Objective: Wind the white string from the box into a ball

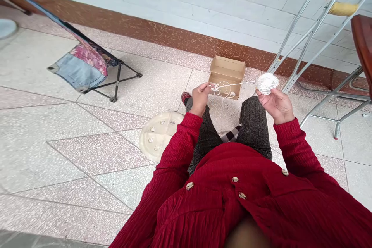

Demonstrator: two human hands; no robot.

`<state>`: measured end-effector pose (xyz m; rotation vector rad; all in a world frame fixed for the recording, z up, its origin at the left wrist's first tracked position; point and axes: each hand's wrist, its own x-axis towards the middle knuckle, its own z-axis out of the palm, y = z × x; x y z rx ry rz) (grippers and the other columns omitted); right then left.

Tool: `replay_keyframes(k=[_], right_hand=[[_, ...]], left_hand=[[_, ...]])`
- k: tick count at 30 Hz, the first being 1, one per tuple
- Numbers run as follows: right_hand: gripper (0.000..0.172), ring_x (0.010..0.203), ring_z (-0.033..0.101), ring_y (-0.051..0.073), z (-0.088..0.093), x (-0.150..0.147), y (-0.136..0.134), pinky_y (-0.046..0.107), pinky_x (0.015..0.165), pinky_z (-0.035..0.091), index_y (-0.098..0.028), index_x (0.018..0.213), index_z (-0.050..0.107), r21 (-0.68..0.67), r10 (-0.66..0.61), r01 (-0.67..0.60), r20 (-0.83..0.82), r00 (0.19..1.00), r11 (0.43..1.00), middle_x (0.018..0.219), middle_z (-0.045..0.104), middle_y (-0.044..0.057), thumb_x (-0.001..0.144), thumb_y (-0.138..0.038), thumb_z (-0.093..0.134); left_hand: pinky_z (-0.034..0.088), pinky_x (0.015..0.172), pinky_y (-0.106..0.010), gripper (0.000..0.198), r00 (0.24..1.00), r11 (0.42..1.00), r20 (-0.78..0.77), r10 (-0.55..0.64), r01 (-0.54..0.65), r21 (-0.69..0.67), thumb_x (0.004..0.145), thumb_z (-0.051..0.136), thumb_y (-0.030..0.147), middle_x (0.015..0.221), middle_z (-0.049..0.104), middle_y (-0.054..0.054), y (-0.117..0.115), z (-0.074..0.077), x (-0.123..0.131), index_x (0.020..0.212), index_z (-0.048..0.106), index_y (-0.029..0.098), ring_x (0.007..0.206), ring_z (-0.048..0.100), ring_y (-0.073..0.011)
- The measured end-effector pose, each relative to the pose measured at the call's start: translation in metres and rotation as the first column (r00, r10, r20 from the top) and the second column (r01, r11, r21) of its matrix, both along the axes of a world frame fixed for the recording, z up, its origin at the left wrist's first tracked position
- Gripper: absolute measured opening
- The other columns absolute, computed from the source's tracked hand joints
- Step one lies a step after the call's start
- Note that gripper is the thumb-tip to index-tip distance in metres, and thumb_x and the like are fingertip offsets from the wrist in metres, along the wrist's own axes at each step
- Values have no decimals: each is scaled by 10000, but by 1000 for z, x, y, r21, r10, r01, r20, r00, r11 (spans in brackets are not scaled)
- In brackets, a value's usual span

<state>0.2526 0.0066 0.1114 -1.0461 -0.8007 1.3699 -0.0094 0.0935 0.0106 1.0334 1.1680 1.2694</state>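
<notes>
A white ball of string [267,83] rests in my right hand [276,104], with the fingers and thumb closed around its lower side. One strand runs left from the ball to a loose tangle of white string [221,88]. My left hand [201,96] pinches the left end of that tangle between thumb and fingers. Loops of the tangle hang in front of an open cardboard box [228,67] on the floor, and a loose strand dangles lower. Whether any string lies inside the box is hard to make out.
A round cream-coloured lid-like disc [149,139] with holes lies by my left leg. To the left stands a folding chair [84,64]. Metal crutches [308,27] lean against the tiled wall [186,4] at right, near a brown chair [363,48].
</notes>
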Motion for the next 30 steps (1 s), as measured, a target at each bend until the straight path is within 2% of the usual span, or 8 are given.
replay_keyframes(k=[4,8,10,12,15,19,24,30], right_hand=[[371,935,677,225,4,10,-8,347,672,613,-307,1052,672,36,-37,38,-16,999,999,1066,732,14,719,-407,802],[314,895,671,193,6,23,-8,323,694,615,-302,989,682,44,-112,116,-87,990,992,1042,732,-11,709,-354,815],[309,897,671,183,7,24,-8,312,714,617,-301,979,683,36,-119,123,-99,988,992,1023,732,-17,703,-327,820],[320,928,674,181,10,22,-8,310,740,618,-309,997,680,38,-100,103,-80,992,994,1013,732,-21,708,-309,818],[333,968,675,200,13,23,-6,324,724,622,-323,1038,670,79,-61,63,-24,998,995,1038,731,-16,733,-330,805],[349,927,677,189,19,36,-3,286,649,622,-318,1062,659,128,-162,178,-121,979,976,1057,715,-15,739,-283,789],[268,857,672,148,31,58,-4,227,613,613,-277,996,662,118,-304,357,-322,897,927,1052,703,-3,762,-158,719],[221,823,667,152,49,60,0,243,602,616,-272,962,667,120,-323,372,-302,897,921,1031,697,7,786,-141,693]], left_hand=[[507,802,-277,166,998,998,-29,57,-56,5,749,621,245,810,743,-28,13,-12,-11,841,729,160,802,663,-161],[488,773,-271,177,970,998,-238,-52,55,5,756,576,204,769,735,-28,15,-19,-17,830,732,164,768,659,-170],[466,743,-275,163,886,986,-439,-151,165,-6,737,588,171,732,723,-26,14,-20,-17,796,739,183,748,653,-187],[441,725,-284,146,762,960,-605,-231,280,-14,718,607,145,707,711,-25,13,-20,-15,737,740,203,744,644,-203],[421,706,-287,160,673,935,-687,-274,354,-26,756,599,156,681,697,-18,14,-20,-13,681,731,206,725,630,-201],[417,692,-282,201,617,972,-761,-202,219,-81,816,572,178,758,742,-31,18,-25,-21,787,770,198,743,643,-200],[441,729,-298,217,553,983,-813,-183,107,-148,854,575,204,891,778,-77,19,-38,-44,890,788,182,832,675,-228],[465,824,-337,200,647,979,-746,-158,2,-206,801,591,143,873,766,-76,31,-61,-72,871,776,171,858,659,-236]])
